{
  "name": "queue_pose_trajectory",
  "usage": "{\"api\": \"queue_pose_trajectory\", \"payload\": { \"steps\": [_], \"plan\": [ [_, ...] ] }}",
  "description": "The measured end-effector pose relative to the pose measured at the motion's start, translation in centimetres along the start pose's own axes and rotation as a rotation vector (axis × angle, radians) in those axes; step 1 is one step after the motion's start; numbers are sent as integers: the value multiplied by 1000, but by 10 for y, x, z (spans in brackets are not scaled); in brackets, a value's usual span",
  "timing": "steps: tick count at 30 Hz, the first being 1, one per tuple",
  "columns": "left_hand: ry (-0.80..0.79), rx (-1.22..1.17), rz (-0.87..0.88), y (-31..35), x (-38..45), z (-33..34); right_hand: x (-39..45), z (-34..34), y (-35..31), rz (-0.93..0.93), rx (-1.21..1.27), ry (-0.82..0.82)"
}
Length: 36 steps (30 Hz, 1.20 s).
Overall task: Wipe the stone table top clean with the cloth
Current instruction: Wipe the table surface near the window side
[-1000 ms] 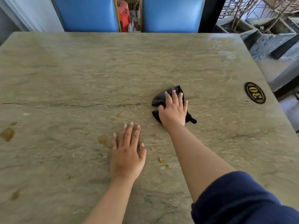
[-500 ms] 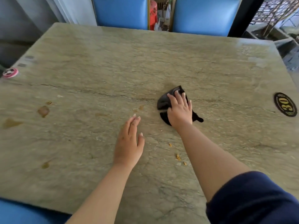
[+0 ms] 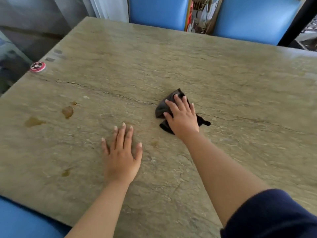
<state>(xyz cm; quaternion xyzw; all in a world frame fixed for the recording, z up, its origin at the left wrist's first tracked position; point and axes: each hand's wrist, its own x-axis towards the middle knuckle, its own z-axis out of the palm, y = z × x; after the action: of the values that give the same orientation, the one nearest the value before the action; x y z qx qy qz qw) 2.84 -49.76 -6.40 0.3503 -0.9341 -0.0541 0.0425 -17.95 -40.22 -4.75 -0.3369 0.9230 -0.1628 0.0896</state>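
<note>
Right hand (image 3: 181, 117) lies flat on the black cloth (image 3: 162, 109), fingers spread, palm pressing it to the stone table top (image 3: 223, 79); nothing pinched, just held down. Cloth is bunched, one dark corner poking out beyond my wrist side, another fold showing past the fingertips. It sits right on the long dark crack (image 3: 106, 92) that runs across the stone, about mid-table.

Since half a second ago: the cloth and right hand sit at much the same spot on the crack, barely moved. Left hand (image 3: 121, 154) has gone from tilted on its edge to flat on the stone, fingers splayed apart, empty, palm down, on the near side of the crack and just left of the cloth. View has swung left: the red-and-white round disc (image 3: 37, 67) at the far-left table edge is now well in view, and the oval number plate past the cloth has left the frame. The small crumbs near my right forearm no longer show.

Right forearm reaches out straight from a dark blue sleeve (image 3: 274, 215); left forearm bare, angled inward.

Brown stains (image 3: 67, 112) lie near side of the crack, well left of the cloth, unwiped; a smaller one (image 3: 65, 172) nearer the table edge. Two blue chair backs (image 3: 157, 12) stand beyond the far edge.
</note>
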Motion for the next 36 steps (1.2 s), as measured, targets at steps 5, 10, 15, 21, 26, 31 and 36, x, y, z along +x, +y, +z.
{"api": "queue_pose_trajectory", "payload": {
  "steps": [5, 10, 15, 21, 26, 31, 36],
  "plan": [
    [3, 18, 8, 0, -1, 0, 46, 15, -56, 53, -17, -57],
    [13, -54, -35, 1, -1, -3, 6, 29, -79, -381, -33, -106],
    [-7, -35, -14, -1, -1, -2, 9, 11, -22, -403, -11, -104],
    [-48, 0, -19, 1, 0, -4, 23, 20, -63, -7, -38, -29],
    [-18, -43, -26, 2, -2, -8, -21, 24, -62, -435, -30, -107],
    [-13, -57, -27, 1, -1, -5, -36, 7, -10, -300, 33, -42],
    [-28, -116, -15, -3, 0, -7, -49, 18, -46, 249, 20, 53]
  ]
}}
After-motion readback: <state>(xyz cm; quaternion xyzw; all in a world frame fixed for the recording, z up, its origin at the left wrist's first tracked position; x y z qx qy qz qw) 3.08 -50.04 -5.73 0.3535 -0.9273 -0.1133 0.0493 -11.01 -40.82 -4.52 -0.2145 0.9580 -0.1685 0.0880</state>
